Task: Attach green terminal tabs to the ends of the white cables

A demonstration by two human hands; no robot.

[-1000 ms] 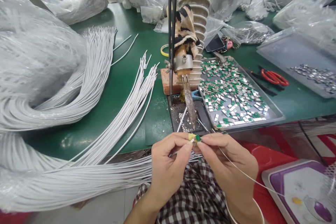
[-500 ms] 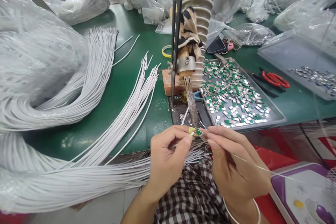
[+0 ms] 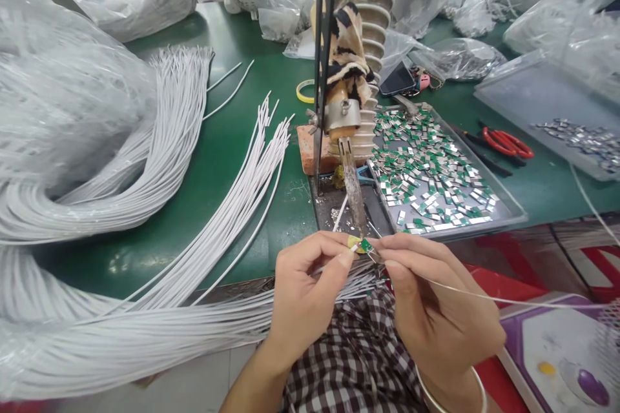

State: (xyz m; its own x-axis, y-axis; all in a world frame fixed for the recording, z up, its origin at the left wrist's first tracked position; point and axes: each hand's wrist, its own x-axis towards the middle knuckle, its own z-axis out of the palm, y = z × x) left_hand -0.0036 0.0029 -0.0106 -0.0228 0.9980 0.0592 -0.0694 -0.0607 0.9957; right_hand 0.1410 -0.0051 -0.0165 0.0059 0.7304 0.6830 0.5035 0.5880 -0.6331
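Below the tip of a clamped soldering iron (image 3: pixel 353 190), my two hands meet at the table's front edge. Thumb and forefinger of my left hand (image 3: pixel 310 284) pinch the stripped-looking end of a white cable (image 3: pixel 355 248). A yellow wrap (image 3: pixel 353 241) shows at that forefinger's tip. My right hand (image 3: pixel 436 297) is closed on a thin solder wire (image 3: pixel 484 298) that trails off to the right. A small green circuit board (image 3: pixel 366 245) with a metal connector sits between the fingertips, close under the iron; which fingers carry it is partly hidden.
White cables (image 3: pixel 227 219) lie in bundles at the left. A tray (image 3: pixel 516 216) of green boards stands right of the iron, with red-handled pliers (image 3: pixel 506 142) beyond it. A ribbed duct (image 3: pixel 365 6) rises behind the iron. A clear bin (image 3: pixel 513 97) holds metal parts.
The green board has shifted slightly and shows more clearly beneath the iron tip. The solder wire hangs differently at the right, and the view has moved a little.
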